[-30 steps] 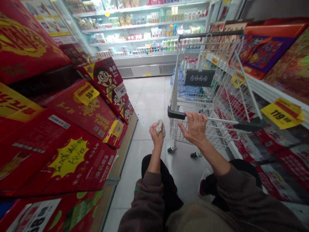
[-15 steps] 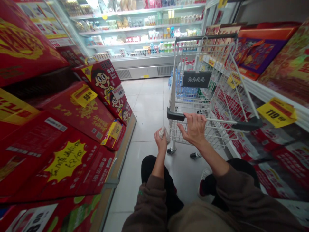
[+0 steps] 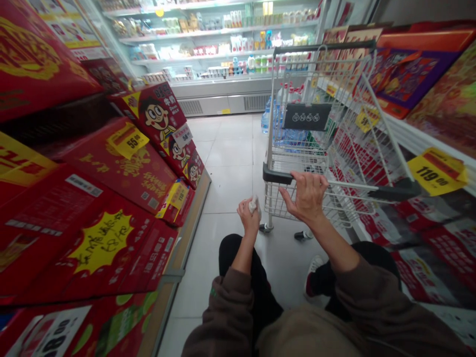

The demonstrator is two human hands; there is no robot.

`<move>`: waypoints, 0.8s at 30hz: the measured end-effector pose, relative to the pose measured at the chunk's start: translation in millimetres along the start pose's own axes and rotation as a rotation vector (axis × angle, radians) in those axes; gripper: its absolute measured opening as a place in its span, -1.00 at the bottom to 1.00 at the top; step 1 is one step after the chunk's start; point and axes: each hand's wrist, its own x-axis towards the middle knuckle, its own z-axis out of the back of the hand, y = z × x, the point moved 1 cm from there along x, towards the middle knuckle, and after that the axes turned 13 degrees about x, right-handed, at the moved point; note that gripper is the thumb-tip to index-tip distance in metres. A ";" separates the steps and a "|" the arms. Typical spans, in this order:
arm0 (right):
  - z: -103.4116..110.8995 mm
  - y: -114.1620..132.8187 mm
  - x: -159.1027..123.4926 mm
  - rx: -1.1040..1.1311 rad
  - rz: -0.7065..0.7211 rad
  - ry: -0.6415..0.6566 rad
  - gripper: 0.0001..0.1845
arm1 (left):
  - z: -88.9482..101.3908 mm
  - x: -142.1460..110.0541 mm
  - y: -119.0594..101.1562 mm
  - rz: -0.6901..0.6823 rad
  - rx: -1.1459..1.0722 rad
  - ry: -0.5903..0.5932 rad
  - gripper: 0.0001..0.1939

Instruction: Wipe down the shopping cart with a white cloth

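Right hand (image 3: pixel 307 197): While it grips the crosswise handle of a shopping cart (image 3: pixel 353 184), fingers curl over the bar.
Left hand (image 3: pixel 248 218): Closed on a crumpled white tissue (image 3: pixel 254 205), upright, tip up.

We're standing in a supermarket aisle: a refrigerated display case (image 3: pixel 219 89) lined with bottled and packaged goods stands at twelve o'clock, stacked red gift boxes (image 3: pixel 122 168) fill the shelves at nine, a yellow price tag (image 3: pixel 437 171) hangs at three, and a wire shopping cart (image 3: pixel 297 163) stands at one.
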 end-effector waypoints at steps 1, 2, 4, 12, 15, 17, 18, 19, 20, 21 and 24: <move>0.3 -0.1 -0.2 0.006 -0.006 0.009 -0.53 | -1.4 4.4 -0.7 0.029 0.014 -0.020 -0.67; 0.5 0.0 -0.2 0.006 -0.009 0.014 -0.52 | -2.9 7.1 -3.2 0.041 0.023 -0.030 -0.66; 1.0 -0.1 0.0 0.000 -0.006 0.016 -0.51 | -6.1 3.9 -12.1 0.015 0.023 -0.015 -0.66; 3.6 -6.5 -4.0 -0.018 -0.002 0.004 -0.52 | -3.6 -27.4 -22.7 -0.011 0.004 0.021 -0.64; 4.2 -6.9 -4.8 -0.022 0.000 -0.007 -0.52 | -3.6 -7.6 -21.8 0.129 -0.010 -0.063 -0.67; 4.2 -5.8 -4.2 -0.022 -0.001 -0.006 -0.52 | -6.4 -1.2 -29.4 0.138 -0.029 -0.093 -0.67; 4.1 -5.0 -3.8 -0.024 -0.003 -0.005 -0.52 | -8.5 -2.7 -35.2 0.112 -0.031 -0.090 -0.67; 4.0 -4.4 -3.5 -0.027 -0.003 -0.006 -0.52 | -10.8 -7.2 -41.5 0.071 -0.022 -0.082 -0.67; 4.1 -3.9 -3.4 -0.031 -0.001 -0.010 -0.53 | -13.0 -14.4 -47.7 0.028 -0.007 -0.072 -0.66; 4.3 -3.7 -3.5 -0.033 0.003 -0.017 -0.53 | -14.9 -23.1 -52.9 0.001 0.013 -0.074 -0.63; 5.6 -5.2 -5.7 -0.022 -0.009 -0.031 -0.53 | -17.2 -47.5 -60.4 -0.031 0.025 -0.087 -0.55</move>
